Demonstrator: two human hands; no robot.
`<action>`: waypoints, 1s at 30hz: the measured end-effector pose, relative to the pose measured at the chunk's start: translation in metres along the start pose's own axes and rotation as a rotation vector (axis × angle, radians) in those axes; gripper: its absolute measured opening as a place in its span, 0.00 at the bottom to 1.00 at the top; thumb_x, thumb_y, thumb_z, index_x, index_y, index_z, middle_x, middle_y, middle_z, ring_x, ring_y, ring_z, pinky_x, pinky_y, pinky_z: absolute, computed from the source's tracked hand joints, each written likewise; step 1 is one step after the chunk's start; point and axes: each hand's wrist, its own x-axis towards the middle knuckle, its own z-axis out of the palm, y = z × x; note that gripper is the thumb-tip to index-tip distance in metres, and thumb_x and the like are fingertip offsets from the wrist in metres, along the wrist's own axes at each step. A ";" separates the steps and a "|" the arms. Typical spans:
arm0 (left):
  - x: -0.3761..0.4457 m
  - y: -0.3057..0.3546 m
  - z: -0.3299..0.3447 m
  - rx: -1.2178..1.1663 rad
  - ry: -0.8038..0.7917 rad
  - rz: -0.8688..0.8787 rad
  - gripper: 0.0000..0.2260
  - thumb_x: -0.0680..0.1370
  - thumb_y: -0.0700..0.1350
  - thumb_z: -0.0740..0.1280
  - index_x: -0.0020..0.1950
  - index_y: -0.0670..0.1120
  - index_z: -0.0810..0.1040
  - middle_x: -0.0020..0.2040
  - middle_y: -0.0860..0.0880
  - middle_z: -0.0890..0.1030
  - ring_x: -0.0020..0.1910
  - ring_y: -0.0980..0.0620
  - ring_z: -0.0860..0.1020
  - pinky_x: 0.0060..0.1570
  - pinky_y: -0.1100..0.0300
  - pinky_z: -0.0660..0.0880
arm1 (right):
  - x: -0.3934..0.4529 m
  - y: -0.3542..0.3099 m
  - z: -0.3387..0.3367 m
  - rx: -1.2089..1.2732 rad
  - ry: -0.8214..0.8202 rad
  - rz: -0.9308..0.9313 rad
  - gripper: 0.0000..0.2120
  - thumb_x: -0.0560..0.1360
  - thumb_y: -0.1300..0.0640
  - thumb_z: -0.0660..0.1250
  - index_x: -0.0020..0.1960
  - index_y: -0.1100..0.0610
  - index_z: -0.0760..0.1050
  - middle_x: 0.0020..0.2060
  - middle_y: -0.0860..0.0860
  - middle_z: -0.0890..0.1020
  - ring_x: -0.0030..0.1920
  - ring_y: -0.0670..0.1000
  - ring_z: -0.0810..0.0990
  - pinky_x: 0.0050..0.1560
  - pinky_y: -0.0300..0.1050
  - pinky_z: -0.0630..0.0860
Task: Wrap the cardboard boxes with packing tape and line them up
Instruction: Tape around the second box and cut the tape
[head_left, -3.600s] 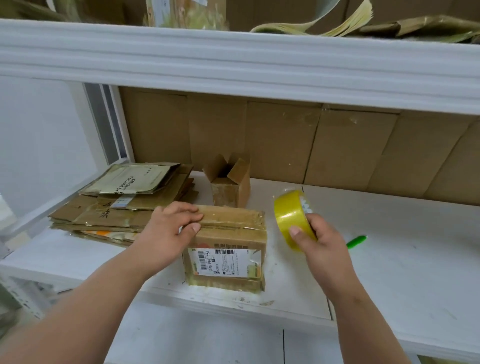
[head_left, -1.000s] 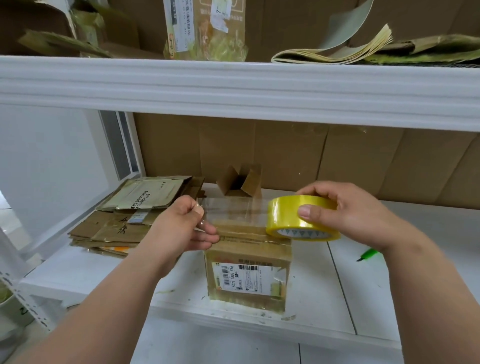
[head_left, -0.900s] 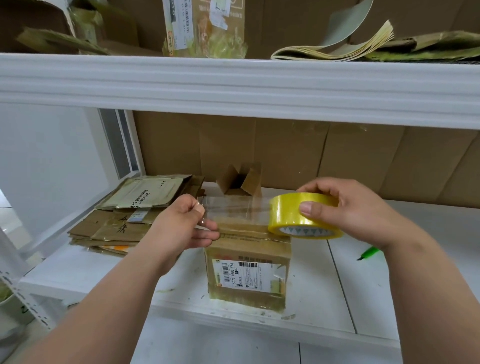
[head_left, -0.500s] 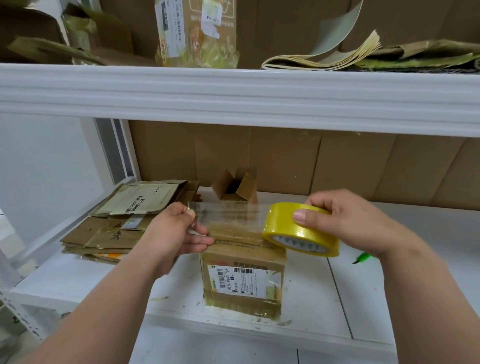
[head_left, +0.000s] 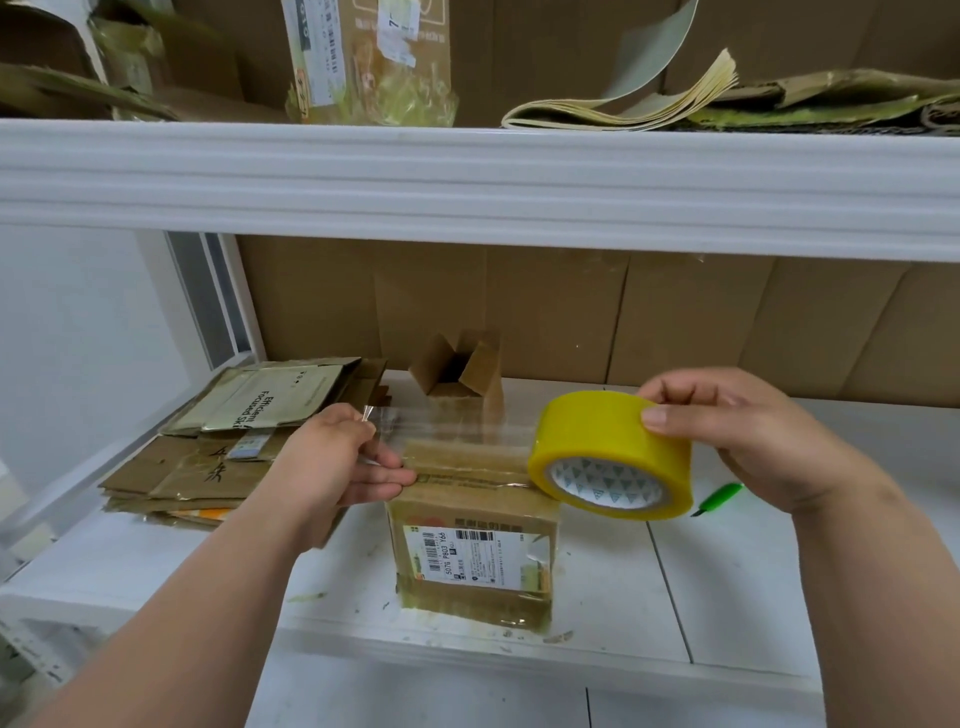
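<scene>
Above the box: a clear stretch of packing tape (head_left: 457, 431) spans between the two hands, hanging just over the top of the brown taped cardboard box (head_left: 475, 540).
Left hand (head_left: 337, 462): forearm reaching in from the lower left; thumb and fingers pinch the free end of the tape, beside the box's upper left corner.
Right hand (head_left: 748, 441): held over the box's right side; thumb and curled fingers grip the yellow roll of packing tape (head_left: 613, 454), its core tilted toward the camera.
Box position: upright near the front edge of the white shelf (head_left: 753, 597).
Room: bare shelf to the right, apart from a green pen-like object (head_left: 719, 498); to the left a stack of flattened cardboard (head_left: 218, 457); behind, a small open cardboard box (head_left: 460, 371) against the cardboard backing.
Overhead: the upper white shelf rail (head_left: 478, 182) close above.
Writing: white barcode label (head_left: 467, 556) on the box front reads "5076 P803 Y66"; the top flat piece shows "Efficient" and "Focused".
</scene>
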 end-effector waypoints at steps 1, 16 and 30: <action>0.000 0.000 0.000 -0.007 0.000 -0.002 0.09 0.84 0.37 0.54 0.48 0.39 0.70 0.42 0.34 0.80 0.38 0.40 0.85 0.30 0.57 0.82 | -0.001 0.000 0.001 -0.006 0.013 0.000 0.11 0.67 0.51 0.70 0.42 0.59 0.82 0.35 0.52 0.82 0.37 0.47 0.78 0.40 0.36 0.72; 0.007 -0.011 -0.005 -0.226 0.027 -0.129 0.10 0.82 0.34 0.51 0.46 0.36 0.71 0.32 0.38 0.80 0.35 0.40 0.85 0.30 0.56 0.82 | 0.013 0.004 0.015 -0.535 0.041 0.327 0.18 0.78 0.44 0.66 0.43 0.59 0.80 0.34 0.50 0.78 0.36 0.49 0.76 0.38 0.43 0.70; 0.019 -0.016 -0.009 -0.175 0.024 -0.175 0.10 0.83 0.35 0.56 0.44 0.38 0.73 0.32 0.41 0.78 0.28 0.47 0.82 0.23 0.60 0.78 | 0.020 0.017 0.020 -0.563 0.049 0.407 0.17 0.79 0.47 0.65 0.46 0.61 0.79 0.36 0.53 0.77 0.38 0.50 0.75 0.38 0.44 0.69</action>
